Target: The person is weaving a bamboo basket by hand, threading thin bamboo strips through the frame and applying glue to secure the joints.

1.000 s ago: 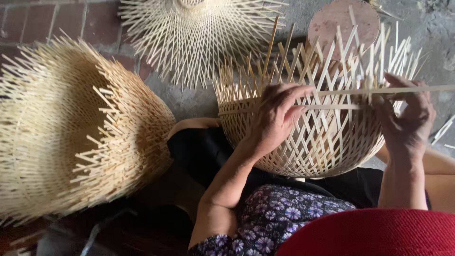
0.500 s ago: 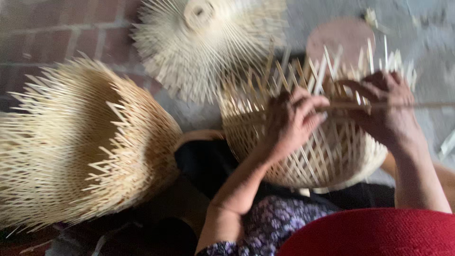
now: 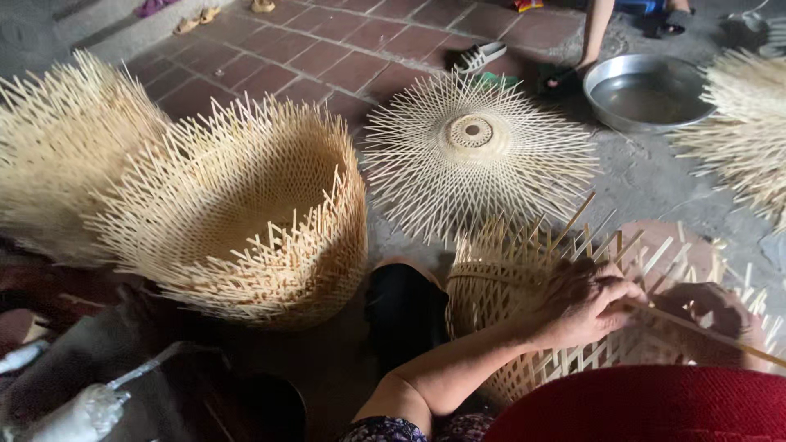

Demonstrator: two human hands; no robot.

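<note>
A half-woven bamboo basket (image 3: 508, 286) rests on my lap with loose strip ends sticking up around its rim. My left hand (image 3: 588, 304) lies on the weave near the rim, fingers pinched on a thin bamboo strip (image 3: 712, 334) that runs off to the lower right. My right hand (image 3: 714, 313) sits just right of it, partly hidden behind the strip and my red hat brim (image 3: 655, 405), gripping the same strip against the basket.
A stack of open-weave baskets (image 3: 246, 221) stands at left, another (image 3: 49, 147) at the far left. A flat woven disc (image 3: 473, 147) lies on the floor ahead. A metal bowl (image 3: 647, 90) and another person's leg (image 3: 596, 33) are at back right, sandals nearby.
The view has tilted up and back, showing more floor, the bowl and the disc. Both hands have drawn together on the strip at the basket's rim.
</note>
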